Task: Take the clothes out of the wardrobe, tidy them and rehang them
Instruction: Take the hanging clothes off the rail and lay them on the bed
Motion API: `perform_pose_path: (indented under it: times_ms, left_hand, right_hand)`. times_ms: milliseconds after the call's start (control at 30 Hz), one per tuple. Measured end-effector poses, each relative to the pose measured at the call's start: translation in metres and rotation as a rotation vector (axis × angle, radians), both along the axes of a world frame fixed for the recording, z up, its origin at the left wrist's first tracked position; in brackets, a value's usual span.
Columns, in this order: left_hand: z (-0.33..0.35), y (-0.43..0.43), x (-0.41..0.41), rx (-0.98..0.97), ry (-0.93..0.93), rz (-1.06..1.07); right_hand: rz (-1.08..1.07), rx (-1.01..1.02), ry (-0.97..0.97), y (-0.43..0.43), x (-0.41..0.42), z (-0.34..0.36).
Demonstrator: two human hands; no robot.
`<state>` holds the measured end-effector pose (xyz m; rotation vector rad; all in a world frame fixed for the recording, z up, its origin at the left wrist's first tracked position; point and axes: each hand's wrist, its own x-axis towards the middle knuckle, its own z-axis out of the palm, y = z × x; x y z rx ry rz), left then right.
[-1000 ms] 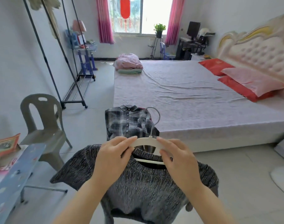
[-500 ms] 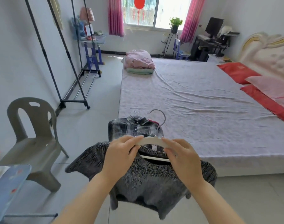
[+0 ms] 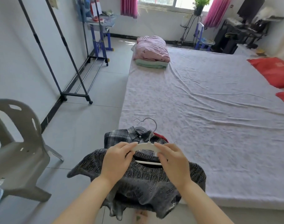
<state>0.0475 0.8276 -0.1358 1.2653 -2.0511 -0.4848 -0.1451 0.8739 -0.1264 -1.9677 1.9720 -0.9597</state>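
A grey striped knit top (image 3: 142, 180) hangs on a white hanger (image 3: 146, 146) in front of me. My left hand (image 3: 117, 159) grips the hanger's left arm and my right hand (image 3: 173, 159) grips its right arm, over the top's shoulders. Behind it lies a black-and-white plaid shirt (image 3: 120, 138) on its own hanger, at the near corner of the bed (image 3: 210, 110). A bit of red cloth (image 3: 162, 136) shows beside the plaid shirt. The clothes rack (image 3: 65, 54) stands at the left wall, its rail out of view.
A grey plastic chair (image 3: 20, 147) stands near left. Folded pink and green bedding (image 3: 151, 51) lies at the bed's far corner, red pillows (image 3: 272, 73) at the right. A blue shelf stand (image 3: 99, 28), plant stand and desk line the far wall.
My view has moved closer to the bed and tilted down. Both hands keep their grip on the white hanger and have carried the knit top toward the bed's corner.
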Motion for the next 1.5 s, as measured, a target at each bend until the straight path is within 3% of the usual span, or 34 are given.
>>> perform_pose_path:
  times_ms: [567, 733, 1000, 1500]
  left_hand:
    - [-0.072, -0.176, -0.047, 0.236, -0.103, 0.126]
    - [-0.100, -0.224, -0.055, 0.359, -0.313, 0.176]
    - [-0.134, -0.189, -0.043, 0.620, -0.615, 0.015]
    - [-0.045, -0.156, -0.098, 0.406, -0.717, -0.326]
  right_hand:
    - [0.007, 0.295, -0.055, -0.191, -0.040, -0.076]
    - [-0.030, 0.477, -0.006, -0.240, -0.035, -0.112]
    - [-0.011, 0.740, 0.003, -0.169, -0.019, -0.154]
    - [-0.405, 0.646, -0.098, -0.072, -0.060, -0.075]
